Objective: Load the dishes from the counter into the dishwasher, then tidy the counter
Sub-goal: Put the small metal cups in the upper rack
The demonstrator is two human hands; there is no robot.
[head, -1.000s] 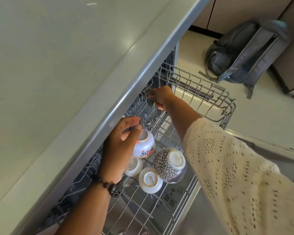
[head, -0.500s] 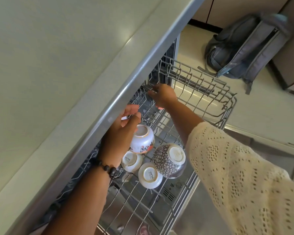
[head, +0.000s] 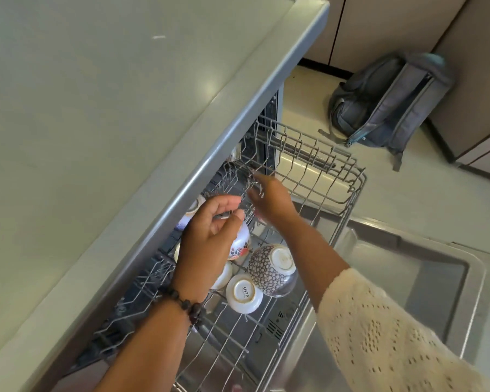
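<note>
Under the counter (head: 96,137) edge, the pulled-out dishwasher rack (head: 348,190) holds upturned bowls: a floral one (head: 239,247), a dotted one (head: 269,267), a white one (head: 244,292). The left hand (head: 210,241) pinches a rack wire; the right hand (head: 269,196) reaches among the tines

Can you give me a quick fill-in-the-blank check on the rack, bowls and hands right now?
1. The bowls in the rack sit with their bases facing ____.
2. The bowl marked SISTA lies right beside the ____ bowl.
3. The left hand partly covers the ____ bowl.
4. On the floor past the rack lies a grey ____.

Missing words: up; patterned; floral; backpack
</note>
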